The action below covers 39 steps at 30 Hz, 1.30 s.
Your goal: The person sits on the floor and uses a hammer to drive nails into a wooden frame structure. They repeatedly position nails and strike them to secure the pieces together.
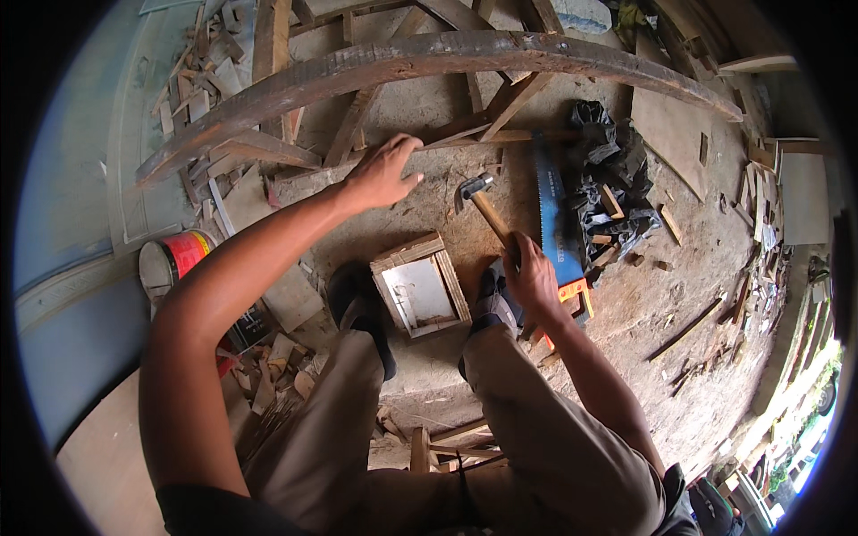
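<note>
My right hand [532, 279] is wrapped around the wooden handle of a claw hammer [487, 213], its metal head pointing away from me over the floor. My left hand [384, 175] reaches forward near a long wooden beam, thumb apart from the bent fingers, and nothing shows in it. Between my feet sits a small rectangular wooden box [454, 284] with rough layered edges and a white panel inside. Just right of the hammer lies a handsaw [560, 223] with a blue blade and an orange handle.
A long dark beam [429, 55] crosses the far side above a timber frame. A crumpled black plastic bag [617, 170] with wood offcuts lies beyond the saw. To the left stand a red-labelled bucket [183, 259] and scrap wood [277, 357]. More scraps [755, 210] litter the right.
</note>
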{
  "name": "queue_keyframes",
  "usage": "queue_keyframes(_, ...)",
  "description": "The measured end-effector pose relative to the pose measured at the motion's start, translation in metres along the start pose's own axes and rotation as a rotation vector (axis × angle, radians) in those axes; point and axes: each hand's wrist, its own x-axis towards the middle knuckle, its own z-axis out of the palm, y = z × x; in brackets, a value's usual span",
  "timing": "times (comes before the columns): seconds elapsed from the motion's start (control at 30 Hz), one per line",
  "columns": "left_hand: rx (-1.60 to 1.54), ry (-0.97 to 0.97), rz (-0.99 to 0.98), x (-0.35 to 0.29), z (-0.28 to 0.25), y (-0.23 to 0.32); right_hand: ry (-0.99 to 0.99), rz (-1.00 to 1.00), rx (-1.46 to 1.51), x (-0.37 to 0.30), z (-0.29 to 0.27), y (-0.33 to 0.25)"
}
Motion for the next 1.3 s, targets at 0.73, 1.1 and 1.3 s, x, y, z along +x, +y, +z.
queue_keyframes(0.73, -0.559, 0.101, -0.317, -0.065, -0.03, 0.044, 0.305, 0.046, -0.404, 0.165, -0.095, 0.209)
queue_keyframes(1.1, -0.615, 0.089, -0.397, -0.106, -0.008, 0.031, 0.228, 0.31, -0.622, 0.163, -0.099, 0.162)
queue_keyframes(1.3, -0.732, 0.2, -0.343, -0.086, 0.01, 0.043, 0.836, 0.136, -0.073, 0.139, -0.153, 0.16)
